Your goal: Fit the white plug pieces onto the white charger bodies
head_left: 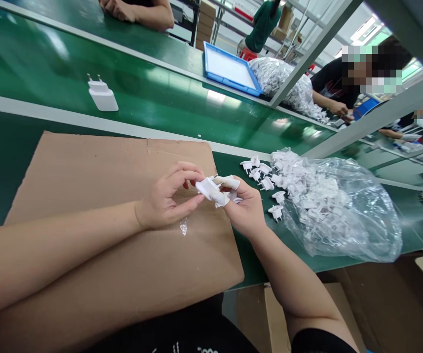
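Observation:
Over the right part of a cardboard sheet (123, 171), my two hands meet at a white plug adapter (207, 187). Its metal pins point right, toward my right hand (246, 206). White coverings wrap the thumb and finger of that hand, which close around the pin end. My left hand (176, 193) pinches the left end of the adapter between thumb and fingers. Just right of my right hand lie several loose white plug pieces (266, 184) with pins. Beside them a clear plastic bag (365, 206) spills many more.
Another white plug adapter (103, 96) lies on the green conveyor belt (152, 98) beyond the cardboard. A blue tray (231, 68) sits on the far side. Slanted metal posts (317, 49) rise at right. Co-workers sit across; one handles small parts.

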`<state>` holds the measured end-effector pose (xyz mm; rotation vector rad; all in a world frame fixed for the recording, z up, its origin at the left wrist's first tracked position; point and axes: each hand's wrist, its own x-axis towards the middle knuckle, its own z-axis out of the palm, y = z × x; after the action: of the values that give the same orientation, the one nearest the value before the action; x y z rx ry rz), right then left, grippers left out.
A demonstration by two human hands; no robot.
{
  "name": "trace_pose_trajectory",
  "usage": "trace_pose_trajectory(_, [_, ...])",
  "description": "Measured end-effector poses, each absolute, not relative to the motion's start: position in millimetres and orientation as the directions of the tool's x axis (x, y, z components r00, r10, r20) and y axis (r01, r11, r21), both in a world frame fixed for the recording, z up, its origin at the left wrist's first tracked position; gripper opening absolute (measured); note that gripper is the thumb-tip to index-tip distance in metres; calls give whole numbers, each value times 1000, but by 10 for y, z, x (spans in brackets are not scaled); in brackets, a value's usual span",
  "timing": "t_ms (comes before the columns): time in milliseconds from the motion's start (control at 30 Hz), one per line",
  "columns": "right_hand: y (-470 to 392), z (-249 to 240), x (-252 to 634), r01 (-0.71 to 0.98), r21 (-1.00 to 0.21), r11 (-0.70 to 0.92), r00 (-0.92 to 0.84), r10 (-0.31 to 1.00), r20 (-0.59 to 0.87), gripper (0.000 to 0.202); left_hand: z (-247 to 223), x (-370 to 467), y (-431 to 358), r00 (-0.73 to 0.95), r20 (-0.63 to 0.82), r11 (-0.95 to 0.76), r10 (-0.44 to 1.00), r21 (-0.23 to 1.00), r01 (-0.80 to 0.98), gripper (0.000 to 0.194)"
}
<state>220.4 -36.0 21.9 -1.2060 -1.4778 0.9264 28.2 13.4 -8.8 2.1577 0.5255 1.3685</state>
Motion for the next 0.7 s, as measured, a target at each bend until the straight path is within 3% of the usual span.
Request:
trace_pose_trajectory(167, [-363, 234, 2200, 219, -949, 228, -21, 973, 229, 17, -72, 273, 131, 427, 709, -785, 562, 619, 6, 30])
trace_pose_trajectory(700, [-345, 220, 2200, 84, -996, 30, -13, 999, 29, 27, -70, 262, 129, 439, 699, -776, 564, 631, -8, 29])
